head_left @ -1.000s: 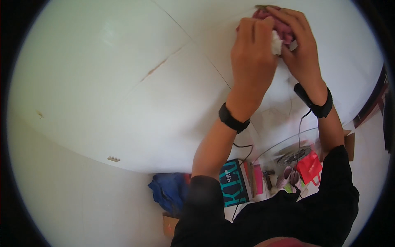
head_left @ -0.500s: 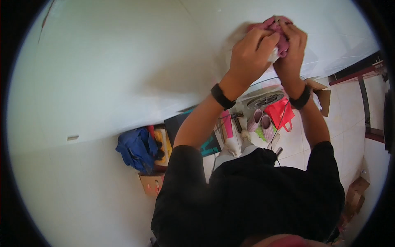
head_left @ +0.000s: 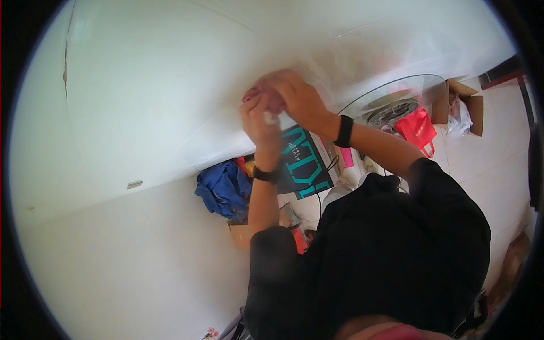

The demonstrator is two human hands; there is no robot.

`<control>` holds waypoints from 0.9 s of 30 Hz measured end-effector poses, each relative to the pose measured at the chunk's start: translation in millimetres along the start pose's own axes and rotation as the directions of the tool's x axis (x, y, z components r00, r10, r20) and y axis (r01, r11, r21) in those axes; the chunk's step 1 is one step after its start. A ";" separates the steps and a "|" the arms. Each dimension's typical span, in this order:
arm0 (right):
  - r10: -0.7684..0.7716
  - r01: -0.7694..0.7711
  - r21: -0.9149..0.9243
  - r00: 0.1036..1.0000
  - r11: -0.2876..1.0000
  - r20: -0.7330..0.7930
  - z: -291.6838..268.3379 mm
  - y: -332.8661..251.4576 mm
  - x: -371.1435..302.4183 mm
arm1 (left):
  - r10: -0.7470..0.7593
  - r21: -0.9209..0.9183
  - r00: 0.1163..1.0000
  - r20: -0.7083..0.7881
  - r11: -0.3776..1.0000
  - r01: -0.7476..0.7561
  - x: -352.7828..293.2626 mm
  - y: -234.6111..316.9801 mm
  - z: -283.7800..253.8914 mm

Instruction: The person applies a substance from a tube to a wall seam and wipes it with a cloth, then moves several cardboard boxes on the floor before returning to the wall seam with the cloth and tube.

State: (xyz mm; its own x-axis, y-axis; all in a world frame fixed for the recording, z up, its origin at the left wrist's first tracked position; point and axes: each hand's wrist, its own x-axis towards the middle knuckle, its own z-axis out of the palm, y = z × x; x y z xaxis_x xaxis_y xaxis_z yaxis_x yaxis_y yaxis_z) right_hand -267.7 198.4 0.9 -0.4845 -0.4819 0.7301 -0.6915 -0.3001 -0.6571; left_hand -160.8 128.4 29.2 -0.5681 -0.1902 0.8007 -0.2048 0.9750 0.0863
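Note:
Out in front of me, both hands are closed on a bunched pink cloth (head_left: 274, 101) close to the white wall (head_left: 170, 85). My left hand (head_left: 258, 123) grips its near left side, slightly smeared by motion. My right hand (head_left: 303, 103) lies over its right side, fingers bent around it. A small white bit (head_left: 271, 118) shows at the cloth's lower edge, too blurred to name. Whether the cloth touches the wall, I cannot tell. Each wrist wears a black band.
Below the wall lie a blue cloth bundle (head_left: 224, 190) and a black box with teal print (head_left: 306, 164). To the right are a round glass tabletop (head_left: 396, 83), a grey fan-like disc (head_left: 392, 112), a red bag (head_left: 417, 130) and an open cardboard box (head_left: 475, 113).
Both hands have moved left and nearer along the wall with the pink cloth still in them. My view has shifted, and the slippers on the floor are now hidden by my right arm.

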 end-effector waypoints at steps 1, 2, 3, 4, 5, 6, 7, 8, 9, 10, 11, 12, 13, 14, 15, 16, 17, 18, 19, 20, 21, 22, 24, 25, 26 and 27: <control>-0.001 0.001 0.001 1.000 1.000 -0.006 -0.6 -1.5 -0.2 | -0.001 -0.027 1.000 -0.023 1.000 0.000 2.6 1.5 -0.4; -0.006 0.006 0.018 1.000 1.000 0.000 2.5 -2.0 0.6 | -0.012 -0.037 0.999 -0.046 0.999 0.010 2.3 -2.4 -1.8; -0.015 0.014 0.046 1.000 0.999 0.022 -0.3 -0.8 1.2 | 0.015 -0.018 0.999 -0.044 1.000 -0.015 0.4 -7.2 1.5; -0.008 0.007 0.047 1.000 0.999 0.020 -4.4 3.4 2.0 | 0.015 -0.020 0.999 -0.037 1.000 -0.015 0.2 -10.2 8.0; 0.007 -0.008 0.016 0.999 1.000 0.045 -11.2 6.6 1.8 | 0.055 -0.039 0.998 -0.026 0.998 -0.056 3.4 -9.5 13.4; 0.025 -0.024 -0.016 0.997 1.000 0.071 -19.1 9.5 0.8 | 0.093 -0.061 0.996 -0.017 0.994 -0.094 6.1 -8.6 19.4; 0.030 -0.028 -0.028 0.997 0.999 0.070 -29.1 11.8 -1.0 | 0.093 -0.073 0.996 -0.017 0.993 -0.094 7.6 -6.3 26.8; 0.093 -0.090 -0.051 0.995 0.995 0.041 -41.6 16.3 -2.4 | 0.141 -0.113 0.990 0.024 0.984 -0.137 16.2 4.0 36.3; 0.149 -0.148 -0.067 0.989 0.987 0.016 -53.2 18.7 -4.2 | 0.186 -0.145 0.981 0.062 0.974 -0.176 21.4 13.0 43.4; 0.149 -0.147 -0.074 0.989 0.986 0.023 -65.3 23.8 -4.5 | 0.179 -0.150 0.982 0.057 0.974 -0.168 23.6 18.9 53.0; 0.082 -0.086 -0.133 0.996 0.987 -0.036 -79.6 29.5 -3.6 | 0.185 -0.190 0.977 0.105 0.968 -0.163 25.4 26.4 62.6; 0.000 -0.018 -0.195 0.996 0.981 -0.092 -91.4 37.3 -1.3 | 0.197 -0.227 0.970 0.144 0.960 -0.161 28.3 32.3 73.6; -0.012 -0.005 -0.203 0.996 0.979 -0.083 -100.1 42.5 -4.9 | 0.191 -0.227 0.973 0.129 0.961 -0.158 26.1 39.3 82.6; 0.009 -0.034 -0.254 0.995 0.967 -0.099 -108.8 49.7 -9.0 | 0.201 -0.270 0.967 0.156 0.950 -0.154 25.1 46.5 95.8; 0.033 -0.066 -0.301 0.993 0.951 -0.116 -114.8 57.2 -15.1 | 0.210 -0.310 0.960 0.187 0.940 -0.146 23.8 53.8 105.9; 0.023 -0.055 -0.309 0.994 0.949 -0.108 -117.2 70.8 -22.4 | 0.205 -0.312 0.963 0.174 0.939 -0.144 23.6 59.4 116.3; 0.025 -0.081 -0.348 0.986 0.934 -0.162 -120.1 87.3 -34.4 | 0.222 -0.352 0.966 0.131 0.921 -0.164 22.5 67.6 127.7; 0.025 -0.106 -0.375 0.977 0.921 -0.213 -120.0 94.1 -39.6 | 0.233 -0.380 0.968 0.092 0.907 -0.182 20.3 71.5 134.2; 0.059 -0.136 -0.356 0.974 0.924 -0.220 -120.8 99.6 -46.0 | 0.221 -0.380 0.971 0.091 0.909 -0.171 17.2 74.7 139.7; 0.065 -0.137 -0.357 0.976 0.924 -0.207 -120.6 102.7 -50.2 | 0.211 -0.393 0.967 0.140 0.909 -0.141 12.7 78.2 143.8; 0.048 -0.134 -0.358 0.970 0.924 -0.239 -118.6 108.1 -54.4 | 0.200 -0.403 0.961 0.191 0.908 -0.109 7.9 80.3 147.2; 0.033 -0.131 -0.357 0.962 0.925 -0.269 -115.4 113.8 -60.2 | 0.184 -0.401 0.963 0.197 0.912 -0.092 2.2 79.9 151.1; 0.145 -0.231 -0.334 0.954 0.914 -0.262 -103.1 132.1 -88.8 | 0.127 -0.427 0.905 0.407 0.902 0.065 -15.9 79.2 161.5; 0.250 -0.304 -0.183 0.930 0.935 -0.271 -96.3 145.9 -105.6 | 0.117 -0.430 0.906 0.407 0.900 0.077 -23.5 80.9 166.2; 0.358 -0.377 -0.026 0.896 0.926 -0.262 -89.4 151.5 -120.2 | 0.063 -0.408 0.882 0.466 0.901 0.151 -35.6 79.8 169.2; 0.392 -0.420 -0.103 0.894 0.902 -0.216 -79.5 147.6 -129.6 | 0.000 -0.366 0.852 0.523 0.903 0.225 -52.5 73.0 169.5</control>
State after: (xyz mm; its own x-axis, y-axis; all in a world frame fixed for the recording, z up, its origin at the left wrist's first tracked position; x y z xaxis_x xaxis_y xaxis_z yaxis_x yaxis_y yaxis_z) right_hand -349.6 282.0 -175.7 -0.8199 -0.3708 0.4362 -0.4754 0.0163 -0.8796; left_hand -281.0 190.0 -107.0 -0.9011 -0.2223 0.3722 -0.0207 0.8796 0.4752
